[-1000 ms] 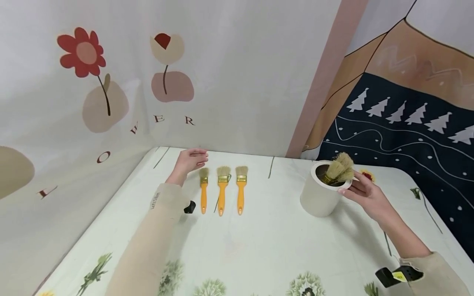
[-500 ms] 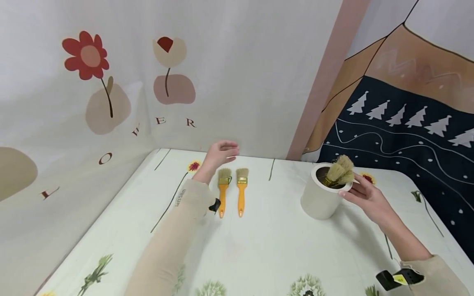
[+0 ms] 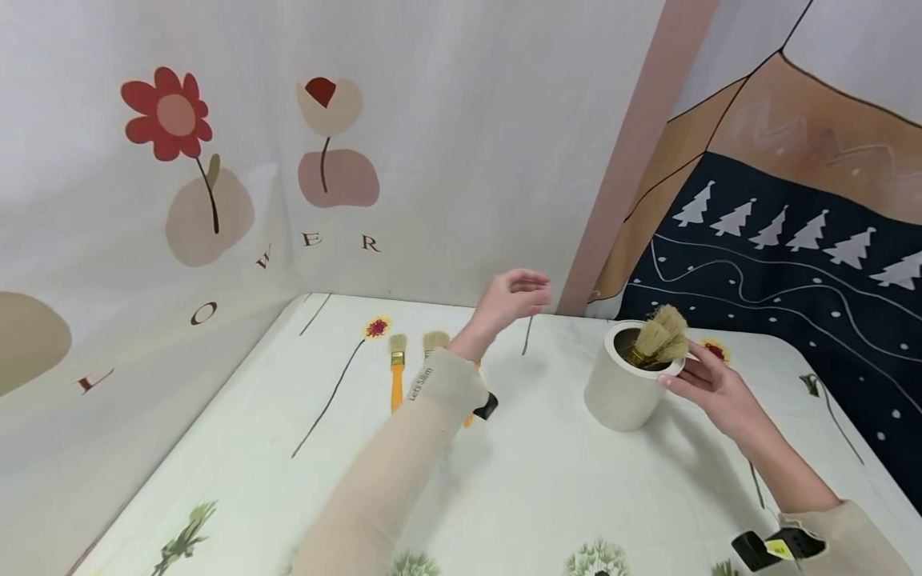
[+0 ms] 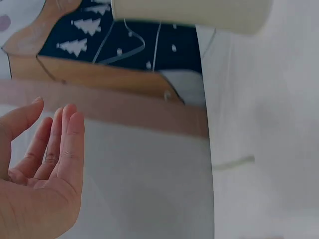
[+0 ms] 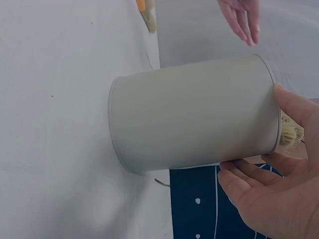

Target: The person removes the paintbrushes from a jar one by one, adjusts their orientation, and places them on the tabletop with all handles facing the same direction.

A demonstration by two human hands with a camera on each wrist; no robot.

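My right hand holds a white cylindrical canister near its rim, the thumb on the near side and the fingers round the far right. Several paintbrushes stand in it, bristles up. My left hand, empty, is raised left of the canister with fingers extended; the left wrist view shows its palm and spread thumb. Below and left of it lie paintbrushes with orange handles: one in plain sight, a second paintbrush partly behind the sleeve, and a third mostly covered, only bits of its handle showing.
A white cloth with printed flowers covers the table. Behind it hangs a pale curtain printed with flowers and letters. At right the dark tree-patterned cloth meets the table's back edge. A black camera sits on my right wrist.
My left hand has swept rightward past the row of paintbrushes, uncovering the left one and covering most of the right one. My right hand stays on the canister.
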